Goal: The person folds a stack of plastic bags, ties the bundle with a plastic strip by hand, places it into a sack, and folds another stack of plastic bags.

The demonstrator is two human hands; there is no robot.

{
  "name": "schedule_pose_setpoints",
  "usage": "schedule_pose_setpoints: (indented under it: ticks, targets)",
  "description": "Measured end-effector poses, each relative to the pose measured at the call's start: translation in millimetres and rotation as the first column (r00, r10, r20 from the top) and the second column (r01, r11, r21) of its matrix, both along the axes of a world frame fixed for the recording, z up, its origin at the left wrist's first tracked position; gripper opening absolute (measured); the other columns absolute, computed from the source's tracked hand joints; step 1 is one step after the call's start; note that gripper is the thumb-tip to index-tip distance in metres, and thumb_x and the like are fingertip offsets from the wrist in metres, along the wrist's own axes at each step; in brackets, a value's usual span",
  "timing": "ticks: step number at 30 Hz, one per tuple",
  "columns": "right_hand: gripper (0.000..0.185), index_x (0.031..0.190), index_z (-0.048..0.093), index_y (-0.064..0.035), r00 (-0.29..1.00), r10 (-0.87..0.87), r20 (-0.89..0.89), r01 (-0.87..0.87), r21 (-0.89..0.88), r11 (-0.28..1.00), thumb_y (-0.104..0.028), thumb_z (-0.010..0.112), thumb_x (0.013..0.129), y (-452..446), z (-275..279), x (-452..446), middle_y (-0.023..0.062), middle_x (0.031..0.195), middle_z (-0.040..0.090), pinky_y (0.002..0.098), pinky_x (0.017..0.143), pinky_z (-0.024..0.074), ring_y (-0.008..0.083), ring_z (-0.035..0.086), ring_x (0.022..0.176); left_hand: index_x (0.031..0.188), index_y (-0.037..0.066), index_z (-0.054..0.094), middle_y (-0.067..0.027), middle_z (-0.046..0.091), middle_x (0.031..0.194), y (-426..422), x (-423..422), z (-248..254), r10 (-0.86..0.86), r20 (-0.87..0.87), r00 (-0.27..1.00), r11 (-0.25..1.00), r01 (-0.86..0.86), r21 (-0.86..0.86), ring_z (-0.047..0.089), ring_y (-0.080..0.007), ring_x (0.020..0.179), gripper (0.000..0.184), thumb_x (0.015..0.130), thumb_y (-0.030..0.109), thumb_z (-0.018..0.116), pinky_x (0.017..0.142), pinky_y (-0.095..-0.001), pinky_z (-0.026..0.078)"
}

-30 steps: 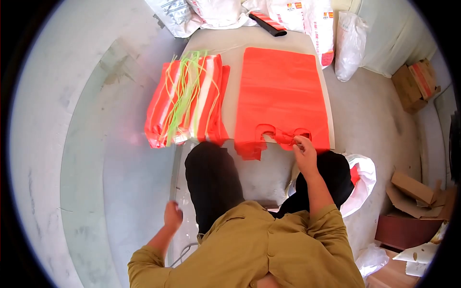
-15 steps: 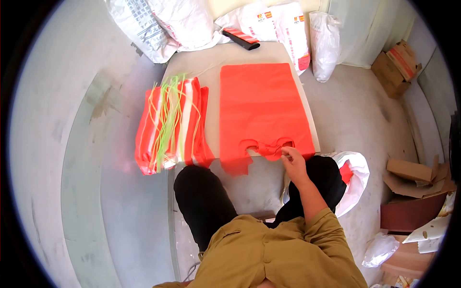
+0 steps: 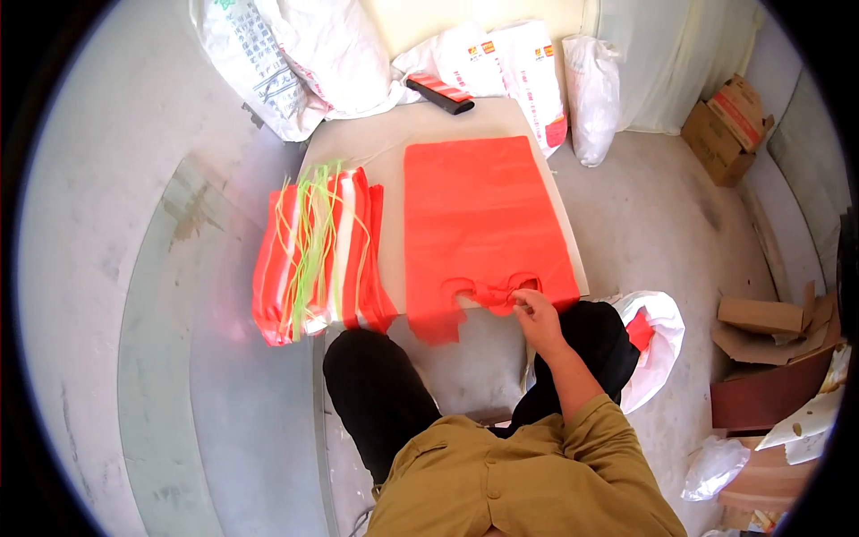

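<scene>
A red fabric bag [image 3: 479,201] lies flat on the low table [image 3: 386,134]; it looks like a stack or a single layer, which I cannot tell. Its near edge has cut-outs and hangs over the table's front. My right hand [image 3: 537,318] is closed in a pinch on this near edge, beside the right-hand cut-out. To the left sits a thick pile of folded red-and-white bags [image 3: 362,259], with thin green-yellow strings [image 3: 310,246] draped across it. My left hand is out of view.
White sacks [image 3: 344,63] stand behind the table, with a black-and-red roll [image 3: 440,93] at its far edge. An open white sack [image 3: 660,345] holding red material stands by my right knee. Cardboard boxes [image 3: 723,134] lie farther right.
My right hand has moved a little left along the bag's near edge, still pinching near the cut-out. The whole view has shifted slightly, so the table appears lower.
</scene>
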State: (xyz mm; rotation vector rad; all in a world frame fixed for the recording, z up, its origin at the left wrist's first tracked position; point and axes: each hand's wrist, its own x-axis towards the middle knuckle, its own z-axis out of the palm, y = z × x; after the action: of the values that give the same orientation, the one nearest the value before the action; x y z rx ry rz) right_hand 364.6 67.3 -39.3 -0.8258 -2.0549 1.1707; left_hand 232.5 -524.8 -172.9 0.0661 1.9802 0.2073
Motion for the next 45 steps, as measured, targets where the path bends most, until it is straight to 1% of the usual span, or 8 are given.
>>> schedule_pose_setpoints:
  ticks: [1,4,13,16,28,31,40,45]
  targets:
    - [0.029,0.12,0.067,-0.0044,1.0,0.001,0.002,-0.001,0.0,1.0,-0.008,0.068,0.091,0.6,-0.4,0.6,0.0131,0.119,0.067,0.0358,0.088,0.055,0.0263,0.066,0.106,0.104,0.005,0.071,-0.0154,0.074,0.104,3.7,-2.1,-0.6,-0.003,-0.005,1.0,1.0,0.003,-0.002,0.069,-0.0337,0.099,0.038,0.098,0.039,0.056,0.085,-0.05,0.052]
    - [0.028,0.119,0.066,-0.003,1.0,-0.011,-0.02,0.012,0.074,0.997,-0.003,0.068,0.091,-0.6,-0.8,2.0,0.0092,0.114,0.066,0.0304,0.083,0.0537,0.0188,0.066,0.098,0.103,0.004,0.071,-0.0154,0.074,0.103,14.3,-14.3,-1.0,-0.012,-0.017,1.0,1.0,0.012,-0.005,0.069,-0.0336,0.098,0.038,0.099,0.039,0.056,0.085,-0.0499,0.052]
    - [0.03,0.121,0.066,-0.0032,0.999,0.016,-0.044,-0.011,0.111,0.994,-0.004,0.068,0.092,-2.5,1.0,7.5,0.01,0.117,0.066,0.0316,0.083,0.0546,0.0205,0.066,0.099,0.103,0.004,0.071,-0.0155,0.074,0.102,40.2,-39.7,-3.4,-0.056,-0.034,0.998,0.998,0.056,0.015,0.069,-0.0334,0.097,0.038,0.099,0.039,0.056,0.084,-0.0495,0.052]
    - [0.029,0.121,0.066,-0.0039,1.0,0.029,-0.005,-0.029,0.037,0.999,-0.008,0.066,0.092,-2.7,7.3,9.2,0.0143,0.122,0.065,0.0359,0.089,0.0545,0.0292,0.065,0.111,0.103,0.004,0.071,-0.0155,0.074,0.102,44.1,-44.4,-3.8,-0.059,-0.04,0.997,0.998,0.061,0.027,0.069,-0.0333,0.096,0.038,0.099,0.039,0.056,0.084,-0.0493,0.052]
    - [0.026,0.117,0.065,-0.0031,0.999,0.047,0.016,-0.048,0.059,0.997,-0.008,0.066,0.092,-2.3,9.6,7.4,0.0137,0.12,0.065,0.0357,0.089,0.0533,0.0307,0.065,0.109,0.102,0.004,0.071,-0.0157,0.074,0.1,50.5,-52.9,-3.1,-0.071,-0.051,0.996,0.997,0.073,0.036,0.069,-0.033,0.095,0.038,0.099,0.038,0.056,0.083,-0.0488,0.052]
    - [0.027,0.12,0.067,-0.0036,0.998,0.055,0.024,-0.058,0.134,0.989,-0.006,0.067,0.093,-0.2,4.1,6.2,0.0101,0.121,0.065,0.0324,0.083,0.0549,0.0218,0.066,0.101,0.102,0.004,0.071,-0.0157,0.074,0.1,50.5,-53.9,-3.7,-0.074,-0.053,0.996,0.996,0.076,0.034,0.069,-0.0329,0.094,0.038,0.099,0.038,0.056,0.083,-0.0487,0.052]
    - [0.029,0.121,0.066,-0.0039,0.998,0.055,0.011,-0.056,0.081,0.995,-0.005,0.067,0.092,-1.8,5.3,7.1,0.0093,0.124,0.064,0.0326,0.085,0.0551,0.0217,0.066,0.103,0.101,0.003,0.071,-0.0158,0.074,0.099,51.2,-54.1,-3.8,-0.075,-0.058,0.996,0.996,0.077,0.041,0.069,-0.0327,0.093,0.037,0.1,0.037,0.056,0.082,-0.0483,0.052]
    - [0.029,0.121,0.066,-0.0034,0.995,0.093,0.022,-0.094,0.071,0.993,-0.004,0.067,0.092,-2.5,10.4,7.4,0.0093,0.123,0.064,0.0323,0.085,0.0549,0.0212,0.065,0.102,0.101,0.003,0.071,-0.0159,0.073,0.098,48.2,-49.2,-5.0,-0.06,-0.057,0.997,0.997,0.063,0.048,0.069,-0.0325,0.093,0.037,0.1,0.037,0.055,0.082,-0.0481,0.052]
